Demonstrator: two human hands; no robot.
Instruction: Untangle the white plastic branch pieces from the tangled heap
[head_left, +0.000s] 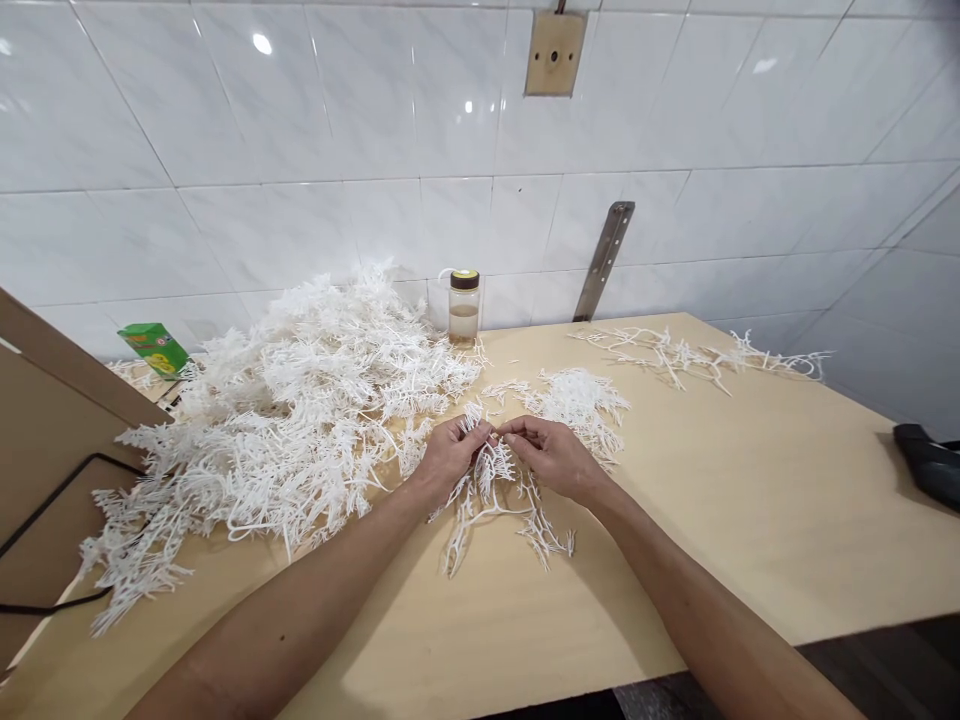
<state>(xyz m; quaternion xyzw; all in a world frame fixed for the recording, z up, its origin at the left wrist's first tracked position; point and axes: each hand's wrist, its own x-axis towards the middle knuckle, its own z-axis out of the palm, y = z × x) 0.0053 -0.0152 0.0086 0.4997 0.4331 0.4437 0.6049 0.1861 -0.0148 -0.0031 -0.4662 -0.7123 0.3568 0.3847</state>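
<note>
My left hand (451, 455) is closed on a white plastic branch (493, 462) with fine twigs that stick out above and below the fingers. Close against it, my right hand (551, 455) pinches at the same spot, thumb and forefinger together; what lies between those fingertips is too small to name. Below both hands, bare white branching stems (480, 515) rest on the table. A large heap of white plastic branches (322, 380) spreads to the left. Just beyond my right hand is a smaller pile of white twig pieces (581, 400).
The wooden table (750, 480) meets a tiled wall (360, 120). A bottle (463, 310) with liquid stands at the back, near a leaning metal bracket (604, 260). Stripped stems (697, 355) lie at the back right. A green box (154, 348) and a cardboard panel (52, 450) are left.
</note>
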